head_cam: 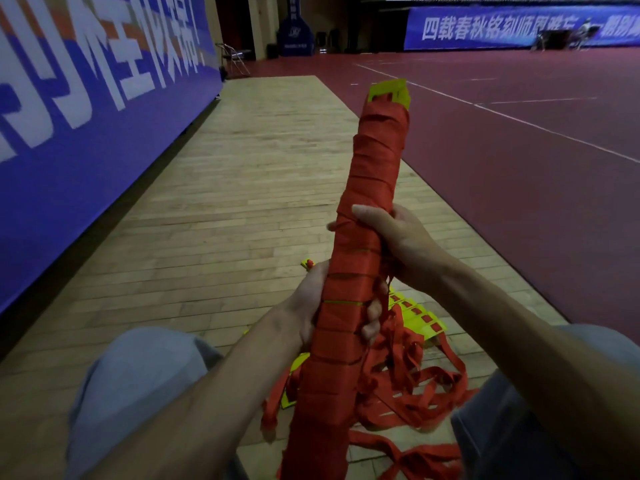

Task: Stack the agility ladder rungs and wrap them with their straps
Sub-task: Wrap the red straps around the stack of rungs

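Your left hand [309, 308] is closed round the bundle [372, 174] below its middle, fingers curled over its right side. Your right hand [394, 237] grips it just above, thumb laid across the front. You hold the bundle off the floor [242, 202], between your knees, its long axis running up and away from you, the top leaning slightly right. Red strap [341, 341] covers nearly all of it, and yellow rung ends [389, 93] stick out at the top. Loose straps [415, 386] and more rungs [420, 317] lie on the wood beneath. A blue banner [86, 116] stands to the left.
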### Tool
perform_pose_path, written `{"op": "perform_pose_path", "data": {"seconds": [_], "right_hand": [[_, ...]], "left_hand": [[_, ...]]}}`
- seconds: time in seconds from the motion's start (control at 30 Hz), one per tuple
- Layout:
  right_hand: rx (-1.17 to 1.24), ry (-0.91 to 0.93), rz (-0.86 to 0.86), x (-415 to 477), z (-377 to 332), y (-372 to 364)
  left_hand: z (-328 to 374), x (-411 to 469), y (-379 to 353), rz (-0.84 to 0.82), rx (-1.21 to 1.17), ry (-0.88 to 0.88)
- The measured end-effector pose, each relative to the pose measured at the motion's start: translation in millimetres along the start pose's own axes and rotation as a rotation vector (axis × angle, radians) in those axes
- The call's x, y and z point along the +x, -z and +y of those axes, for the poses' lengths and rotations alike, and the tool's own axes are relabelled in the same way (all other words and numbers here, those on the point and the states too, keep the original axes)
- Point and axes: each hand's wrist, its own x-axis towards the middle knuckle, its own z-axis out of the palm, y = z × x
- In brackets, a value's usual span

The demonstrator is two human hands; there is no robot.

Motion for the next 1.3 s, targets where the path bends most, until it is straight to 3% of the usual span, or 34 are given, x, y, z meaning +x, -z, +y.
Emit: {"op": "perform_pose_path", "data": {"seconds": [0.1,0.23,0.3,0.43,0.57,0.7,0.83,1.0,1.13,1.3], "right_hand": [[0.014,-0.055,0.132,0.8,1.5,4.7],[-0.023,-0.080,0.318,7.6,7.6,8.3],[-0.043,-0.093,0.401,11.8,12.0,11.7],[-0.095,-0.135,0.450,14.5,24.1,9.3],[-0.539,0.097,0.377,9.0,20.2,6.8],[-0.735,0.358,0.310,2.3,4.1,11.1],[-0.534,0.409,0.228,-2.2,4.2,3.6],[-0.225,0.102,0.105,3.8,7.0,-4.5],[-0.123,0.058,0.164,1.6,7.3,-3.8],[-0.152,0.131,0.345,2.0,-0.6,7.5]], "left_hand": [[-6.0,9.4,-1.9,0.129,0.021,0.015],[-16.4,33.4,5.7,0.680,0.329,-0.130],[-21.8,41.3,5.5,0.789,0.465,-0.154],[-27.2,41.5,7.2,0.778,0.370,-0.152],[-18.2,33.9,3.8,0.722,0.167,-0.167],[-3.7,16.1,-1.9,0.399,0.060,-0.091],[1.2,2.5,-0.4,0.119,0.043,-0.039],[-1.2,3.5,10.6,-0.007,0.021,0.016],[-5.2,7.7,7.2,0.109,0.118,0.047],[-13.4,24.7,1.6,0.680,0.407,-0.136]]}}
